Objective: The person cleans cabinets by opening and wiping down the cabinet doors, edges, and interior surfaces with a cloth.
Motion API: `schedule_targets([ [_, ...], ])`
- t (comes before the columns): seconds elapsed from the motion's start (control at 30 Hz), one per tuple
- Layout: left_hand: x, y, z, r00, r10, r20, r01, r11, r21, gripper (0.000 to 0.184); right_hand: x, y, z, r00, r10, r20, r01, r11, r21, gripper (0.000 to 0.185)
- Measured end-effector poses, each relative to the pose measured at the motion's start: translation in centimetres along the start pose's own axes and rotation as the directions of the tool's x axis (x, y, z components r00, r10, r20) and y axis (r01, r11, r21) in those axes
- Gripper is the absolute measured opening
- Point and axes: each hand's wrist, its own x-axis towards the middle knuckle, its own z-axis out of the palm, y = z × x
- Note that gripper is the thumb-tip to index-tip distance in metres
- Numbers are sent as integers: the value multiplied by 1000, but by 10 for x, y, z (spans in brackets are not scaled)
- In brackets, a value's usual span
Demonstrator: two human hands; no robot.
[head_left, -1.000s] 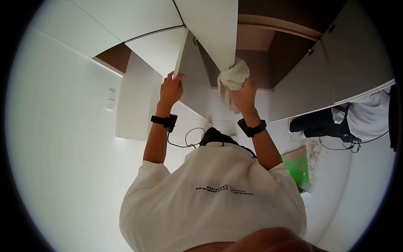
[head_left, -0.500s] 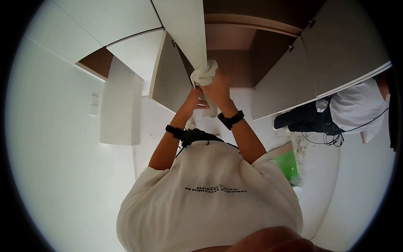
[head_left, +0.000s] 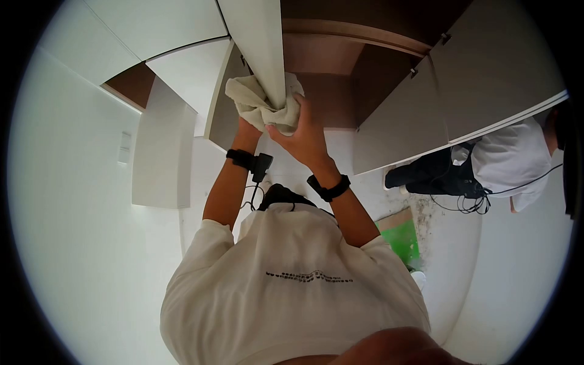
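Note:
A pale cloth (head_left: 249,100) is wrapped around the edge of a white cabinet door (head_left: 258,42), with part of it on each side. My right hand (head_left: 304,137) holds the cloth on the right side of the door, thumb towards the front. On the other side, my left hand (head_left: 248,135) is under the cloth, which hides most of its fingers. Behind my left hand stands another open door (head_left: 224,100). An open brown cabinet compartment (head_left: 325,97) lies to the right of the cloth.
At the right, another person (head_left: 505,159) in a white top and dark trousers is beside open cabinet doors (head_left: 395,121). A green sheet (head_left: 401,240) lies on the dusty floor. A white panel (head_left: 161,152) stands at the left. A cable hangs from my left wrist.
My left hand has gone from the neighbouring door to the cloth. The cloth, bunched in my right hand before, is now spread around the door edge. The view has shifted right.

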Motion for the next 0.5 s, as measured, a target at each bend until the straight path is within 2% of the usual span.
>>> schedule_targets([
  [0.03,11,-5,-4,1000,-24,-3,23,979,-205,52,4,-10,-4,998,-59,-8,59,998,-12,75],
  [0.07,17,-2,-1,999,43,11,-41,989,-140,53,7,-16,-6,993,-120,-16,119,993,-22,77],
  [0.13,30,5,5,983,177,40,-177,984,-15,57,7,-19,-8,996,-59,60,59,998,9,73],
  [0.17,34,50,34,957,276,84,-288,939,190,60,6,-19,-8,995,-26,98,24,999,21,72],
  [0.27,41,64,28,993,116,-18,-108,965,239,67,5,-11,-3,989,87,122,-92,995,38,71],
  [0.3,44,63,28,986,-126,-111,120,991,-56,69,4,-5,-2,990,95,102,-95,995,2,69],
  [0.33,48,52,18,928,-361,-91,309,883,-354,73,5,-1,-3,984,131,120,-129,991,-20,68],
  [0.37,53,42,8,816,-575,-67,414,660,-628,76,6,3,-2,974,181,140,-176,983,-44,67],
  [0.43,50,14,-1,940,-340,-31,304,875,-377,74,2,7,3,959,249,133,-242,968,-66,65],
  [0.5,50,7,1,961,-277,7,265,911,-315,70,4,10,7,963,242,117,-230,967,-108,65],
])
